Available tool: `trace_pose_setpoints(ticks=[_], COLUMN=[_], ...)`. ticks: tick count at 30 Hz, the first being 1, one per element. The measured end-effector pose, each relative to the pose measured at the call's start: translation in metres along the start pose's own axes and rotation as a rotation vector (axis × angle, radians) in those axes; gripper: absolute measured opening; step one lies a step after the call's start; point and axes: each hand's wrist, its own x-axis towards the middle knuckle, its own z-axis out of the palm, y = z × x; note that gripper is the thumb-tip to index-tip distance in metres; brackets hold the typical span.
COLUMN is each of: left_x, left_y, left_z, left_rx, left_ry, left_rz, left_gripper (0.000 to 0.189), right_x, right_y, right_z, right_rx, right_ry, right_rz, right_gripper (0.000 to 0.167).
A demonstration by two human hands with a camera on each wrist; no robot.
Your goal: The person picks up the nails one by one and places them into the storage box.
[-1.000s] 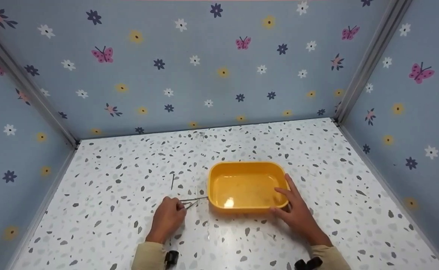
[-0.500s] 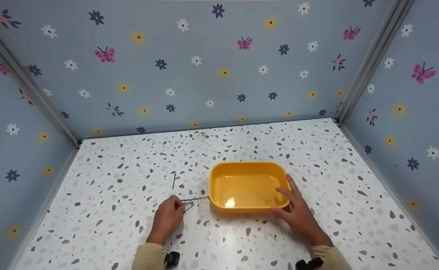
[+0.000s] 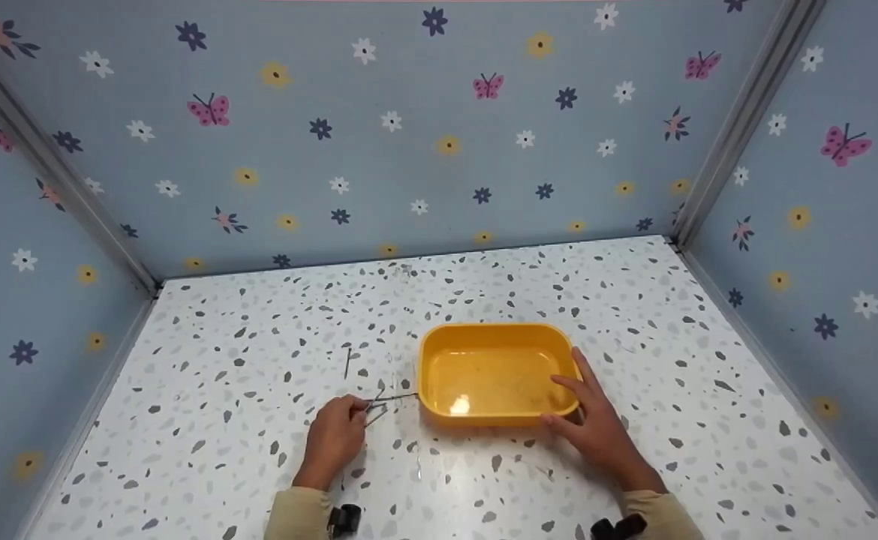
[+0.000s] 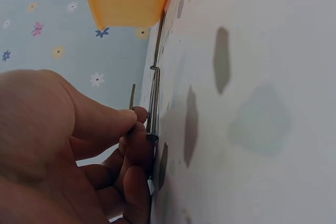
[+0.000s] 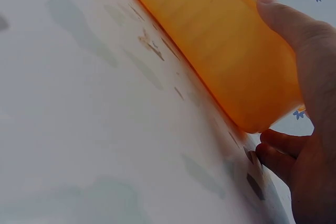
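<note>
My left hand (image 3: 336,441) is low over the speckled table, pinching a thin metal nail (image 4: 132,96) between thumb and fingertips. Right at those fingers, another nail (image 4: 154,100) lies on the table with its flat head toward the hand. A further nail (image 4: 158,43) lies beyond it, its far end at the yellow container. That rectangular, open-topped container (image 3: 484,421) has a bare inside. At its right end, my right hand (image 3: 602,431) grips it, thumb on the near rim and index finger over the edge; the other fingers stay outside, low by its base.
One more dark nail (image 3: 347,363) lies apart on the table (image 3: 221,420), beyond the left hand. Pale blue panels (image 3: 409,150) with flowers and butterflies close off the back and both sides. Dark wrist devices (image 3: 345,519) sit at both tan sleeves.
The left fingers have shifted slightly, and the nail between them has turned, its end now pointing up and away from the hand. The right hand and container have stayed in place.
</note>
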Motion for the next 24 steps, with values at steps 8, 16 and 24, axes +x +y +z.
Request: trace_pose_setpoints(ticks=[8,16,24], left_x=[0.0016,0.0022,0.0028], left_y=[-0.0001,0.0009,0.0002], left_z=[-0.0001,-0.0019,-0.0021], left_rx=[-0.049,-0.058,-0.067], left_ry=[-0.002,0.009,0.006], left_rz=[-0.058,-0.081,-0.100], left_gripper=[0.009,0.008,0.006], right_x=[-0.0006,-0.0003,0.0001], right_y=[-0.0005,0.0008,0.0020], right_z=[0.0002,0.0009,-0.0004], right_rx=[0.017,0.006,-0.018], right_ry=[-0.001,0.000,-0.016], right_rz=[0.001,0.000,-0.008], right_gripper=[0.068,0.065,0.065])
